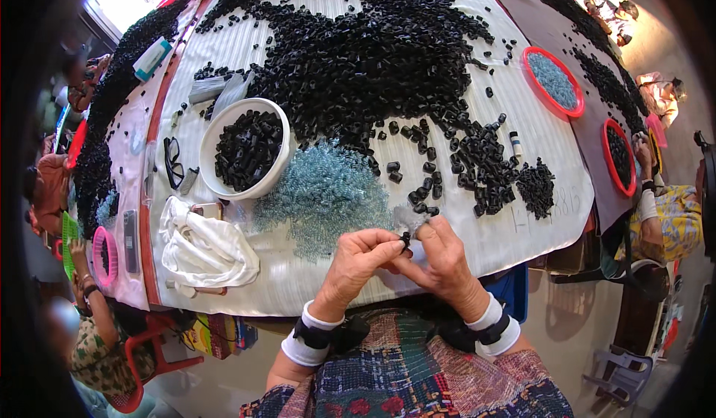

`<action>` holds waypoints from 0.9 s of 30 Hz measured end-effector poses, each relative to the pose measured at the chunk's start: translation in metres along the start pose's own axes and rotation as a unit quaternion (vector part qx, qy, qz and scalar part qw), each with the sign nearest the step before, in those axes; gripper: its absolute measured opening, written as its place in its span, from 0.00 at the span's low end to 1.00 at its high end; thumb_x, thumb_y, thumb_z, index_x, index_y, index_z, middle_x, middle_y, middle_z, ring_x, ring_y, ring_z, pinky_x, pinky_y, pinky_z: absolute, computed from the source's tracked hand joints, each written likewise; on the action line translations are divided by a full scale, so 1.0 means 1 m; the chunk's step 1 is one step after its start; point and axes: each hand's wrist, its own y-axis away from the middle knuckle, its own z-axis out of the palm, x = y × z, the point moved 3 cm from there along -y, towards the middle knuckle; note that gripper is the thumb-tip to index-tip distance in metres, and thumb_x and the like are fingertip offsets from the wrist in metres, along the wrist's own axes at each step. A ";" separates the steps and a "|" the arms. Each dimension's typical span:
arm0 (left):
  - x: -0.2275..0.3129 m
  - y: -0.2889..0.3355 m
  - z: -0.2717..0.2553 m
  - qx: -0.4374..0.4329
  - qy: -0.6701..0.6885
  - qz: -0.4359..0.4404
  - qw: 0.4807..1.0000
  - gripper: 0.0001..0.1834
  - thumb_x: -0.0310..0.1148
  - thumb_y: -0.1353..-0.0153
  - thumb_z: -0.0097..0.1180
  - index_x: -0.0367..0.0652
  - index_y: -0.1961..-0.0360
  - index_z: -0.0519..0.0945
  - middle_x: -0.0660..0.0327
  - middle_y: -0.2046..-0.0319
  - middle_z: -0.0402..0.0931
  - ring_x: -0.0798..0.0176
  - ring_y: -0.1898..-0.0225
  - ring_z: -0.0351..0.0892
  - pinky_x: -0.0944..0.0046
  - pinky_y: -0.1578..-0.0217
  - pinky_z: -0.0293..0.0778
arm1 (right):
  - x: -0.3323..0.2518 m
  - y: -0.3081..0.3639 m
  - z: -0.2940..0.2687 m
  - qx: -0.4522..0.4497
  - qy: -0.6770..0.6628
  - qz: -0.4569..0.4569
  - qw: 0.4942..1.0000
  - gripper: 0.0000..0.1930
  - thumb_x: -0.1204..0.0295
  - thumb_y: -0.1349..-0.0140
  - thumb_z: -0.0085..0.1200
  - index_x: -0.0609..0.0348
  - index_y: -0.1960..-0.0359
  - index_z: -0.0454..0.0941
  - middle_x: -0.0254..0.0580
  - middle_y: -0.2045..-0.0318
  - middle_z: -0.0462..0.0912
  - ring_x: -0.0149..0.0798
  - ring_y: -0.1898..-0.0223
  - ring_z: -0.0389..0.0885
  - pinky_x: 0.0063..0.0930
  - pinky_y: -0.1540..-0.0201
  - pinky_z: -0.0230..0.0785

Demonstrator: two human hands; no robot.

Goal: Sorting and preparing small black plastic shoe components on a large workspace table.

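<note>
Both hands meet at the table's near edge. My left hand (pixel 362 263) pinches a small black plastic piece (pixel 405 240) between thumb and fingers. My right hand (pixel 445 260) is closed beside it, its fingertips against the same piece. Something clear and blurry (pixel 407 218) shows at the right fingers; I cannot make out what it is. Left of the hands lies a heap of small pale-blue clear plastic parts (pixel 328 187). Beyond them spreads a large pile of black pieces (pixel 365 60), with some loose ones (pixel 425 190) just past my fingers.
A white bowl (pixel 281 168) of black parts stands at left, near a white cloth (pixel 201 250) and eyeglasses (pixel 173 163). At right are a small bottle (pixel 515 144), a red-rimmed basket (pixel 578 108) of pale-blue parts and another red basket (pixel 632 183). Other people sit at both sides.
</note>
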 end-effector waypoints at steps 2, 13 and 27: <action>0.001 0.000 0.001 0.001 0.012 -0.009 1.000 0.11 0.30 0.40 0.57 0.32 0.63 0.80 0.58 0.71 0.80 0.70 0.72 0.79 0.73 0.70 0.75 | 0.000 -0.001 -0.001 0.009 -0.010 0.017 1.000 0.15 0.73 0.58 0.65 0.64 0.72 0.71 0.47 0.76 0.68 0.47 0.75 0.69 0.37 0.75 0.64; 0.006 0.004 0.008 -0.005 -0.048 0.002 0.999 0.09 0.31 0.39 0.55 0.33 0.66 0.80 0.61 0.73 0.79 0.71 0.72 0.78 0.72 0.71 0.74 | -0.009 -0.003 -0.013 -0.071 0.061 -0.020 0.995 0.13 0.73 0.57 0.64 0.62 0.75 0.70 0.44 0.78 0.69 0.46 0.76 0.70 0.36 0.75 0.65; 0.029 0.019 0.007 -0.038 -0.047 0.042 0.997 0.11 0.34 0.39 0.55 0.34 0.66 0.80 0.61 0.72 0.80 0.71 0.71 0.78 0.72 0.72 0.75 | -0.024 -0.019 -0.009 -0.061 0.015 -0.060 0.996 0.13 0.74 0.54 0.62 0.63 0.72 0.70 0.45 0.79 0.68 0.47 0.76 0.70 0.36 0.76 0.65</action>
